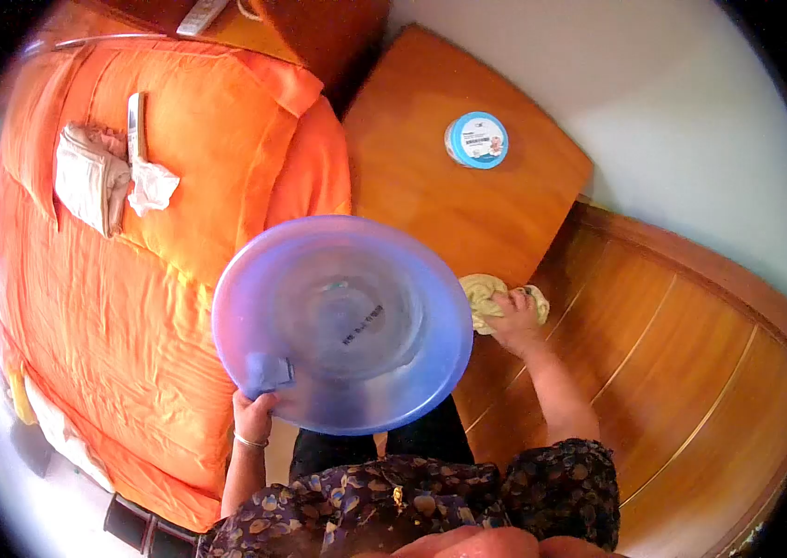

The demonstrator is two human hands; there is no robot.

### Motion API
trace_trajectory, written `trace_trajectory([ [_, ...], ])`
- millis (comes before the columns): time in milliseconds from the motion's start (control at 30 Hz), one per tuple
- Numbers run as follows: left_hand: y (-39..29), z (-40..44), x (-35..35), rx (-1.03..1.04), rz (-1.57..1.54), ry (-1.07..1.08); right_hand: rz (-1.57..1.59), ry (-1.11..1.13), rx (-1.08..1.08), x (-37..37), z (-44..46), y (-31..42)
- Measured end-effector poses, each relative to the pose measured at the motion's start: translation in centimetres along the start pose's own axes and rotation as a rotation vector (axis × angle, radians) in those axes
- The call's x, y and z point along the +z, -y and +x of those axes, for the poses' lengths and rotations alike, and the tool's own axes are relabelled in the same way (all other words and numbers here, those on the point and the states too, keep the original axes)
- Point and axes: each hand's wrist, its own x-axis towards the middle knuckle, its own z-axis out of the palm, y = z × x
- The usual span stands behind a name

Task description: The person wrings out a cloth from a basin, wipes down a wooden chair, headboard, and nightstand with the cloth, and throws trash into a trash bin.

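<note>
My left hand [256, 416] grips the near-left rim of a large translucent purple-blue basin [440, 325], its thumb over the edge and its other fingers mostly hidden. The basin is in front of my body, with its inside facing up toward me. Dark printed marks show on its bottom, and a small blue patch [268, 372] is near my left thumb; I cannot make out what it is. To the right of the basin, my right hand [516, 323] is closed on a crumpled yellowish cloth [481, 299] by the near edge of a wooden tabletop [449, 219].
A round white tub with a blue lid [479, 139] stands on the tabletop against the pale wall [691, 121]. An orange-covered bed [133, 325] fills the left side, bearing folded pale cloth [91, 177], a white strip-like object [137, 126] and crumpled white tissue [153, 187].
</note>
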Motion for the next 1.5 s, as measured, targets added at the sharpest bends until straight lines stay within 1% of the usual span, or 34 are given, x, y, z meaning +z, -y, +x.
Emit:
trace_trajectory([
  [33, 0.0, 0.2, 0.5, 0.006, -0.015, 0.007, 0.037, 0.084, 0.041, -1.9, -0.7, -0.5],
  [67, -0.4, 0.4, 1.0, -0.005, 0.025, 0.037, 0.158, 0.09, 0.09, -2.4, -1.0, -1.6],
  [167, -1.1, 0.3, 2.5, -0.005, 0.011, 0.053, 0.455, -0.212, 0.392, -3.3, -1.1, -3.4],
  [200, -0.4, 0.5, 2.0, -0.017, 0.049, 0.055, 0.435, -0.239, 0.462, -5.2, -0.1, -3.2],
  [267, 1.4, 1.1, 0.0, -0.033, 0.127, 0.047, 0.17, -0.212, 0.443, -12.2, 3.9, 0.1],
  [300, 1.3, 0.8, -0.4, -0.026, 0.139, 0.035, 0.039, -0.203, 0.434, -14.4, 6.1, 1.9],
  [367, 1.4, 0.1, -1.1, -0.019, 0.16, 0.017, 0.046, -0.398, 0.12, -15.6, 10.1, 4.1],
  [433, 1.1, -1.0, -2.1, -0.021, 0.156, 0.012, 0.233, -0.277, -0.166, -14.3, 15.3, 5.7],
  [500, 0.7, -2.3, -3.4, -0.039, 0.142, -0.012, 0.239, -0.246, -0.406, -14.5, 20.4, 9.6],
  [533, 2.1, -2.6, -5.3, 0.009, 0.151, -0.044, 0.177, -0.291, -0.426, -13.8, 22.8, 11.2],
  [567, 1.3, -3.2, -5.1, -0.003, 0.116, -0.066, 0.117, -0.334, -0.448, -13.0, 25.0, 12.7],
  [633, -0.2, -5.0, -5.0, -0.032, 0.048, -0.109, 0.064, -0.269, -0.456, -11.9, 28.7, 14.9],
  [667, 0.2, -5.0, -5.7, -0.035, 0.038, -0.125, 0.032, -0.237, -0.461, -12.0, 30.3, 16.1],
  [767, 1.8, -5.8, -7.6, -0.054, -0.018, -0.157, -0.221, 0.119, -0.36, -13.9, 34.0, 19.6],
  [800, 2.0, -5.8, -8.1, -0.055, -0.043, -0.161, -0.299, 0.38, -0.29, -14.1, 36.4, 20.7],
  [900, 1.0, -5.9, -8.2, -0.04, -0.11, -0.212, -0.227, 0.047, -0.255, -14.2, 37.6, 22.0],
  [933, 0.7, -5.9, -8.1, -0.034, -0.132, -0.235, -0.257, 0.202, -0.186, -14.1, 38.5, 22.5],
  [1033, 2.3, -5.7, -10.5, -0.018, -0.135, -0.211, -0.234, 0.306, -0.261, -15.1, 38.8, 23.6],
  [1167, 2.6, -4.9, -11.3, -0.015, -0.153, -0.195, -0.199, 0.424, -0.35, -18.1, 38.7, 23.0],
  [1200, 2.2, -4.6, -10.9, -0.005, -0.162, -0.191, -0.137, 0.211, -0.361, -16.8, 37.9, 22.3],
  [1300, 2.2, -3.9, -10.9, -0.019, -0.158, -0.164, -0.267, 0.335, -0.342, -16.3, 35.9, 20.1],
  [1333, 2.1, -3.6, -10.9, -0.031, -0.145, -0.151, -0.185, 0.024, -0.418, -16.5, 33.8, 19.5],
  [1433, 1.3, -3.3, -9.7, -0.002, -0.171, -0.149, -0.167, 0.312, -0.114, -20.0, 31.9, 20.3],
  [1467, 1.1, -3.1, -9.5, -0.008, -0.165, -0.148, -0.082, 0.208, -0.084, -19.6, 32.1, 19.9],
  [1500, 0.8, -3.0, -9.2, -0.014, -0.157, -0.146, -0.071, 0.086, -0.143, -18.3, 32.7, 19.1],
])
